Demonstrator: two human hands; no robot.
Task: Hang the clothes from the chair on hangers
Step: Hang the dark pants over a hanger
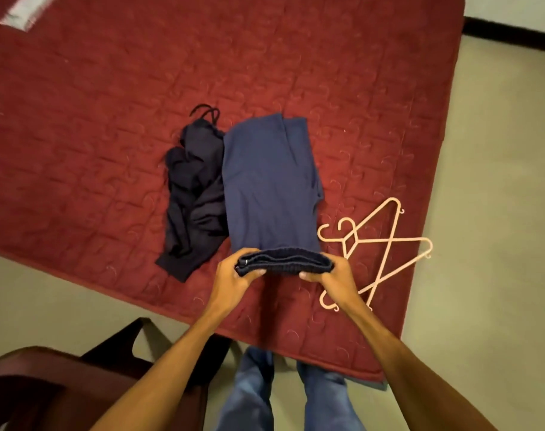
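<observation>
Two garments, two hangers; both hands on the navy one.
The navy garment (268, 188) lies flat on the red quilt (78, 119), its near waistband pinched at each end by the left hand (234, 273) and the right hand (336, 273), fingers curled over it. A crumpled black strappy top (193, 194) touches its left side, two crossed pink hangers (389, 239) lie just right, and one dark chair (62, 377) stands nearer, left.
</observation>
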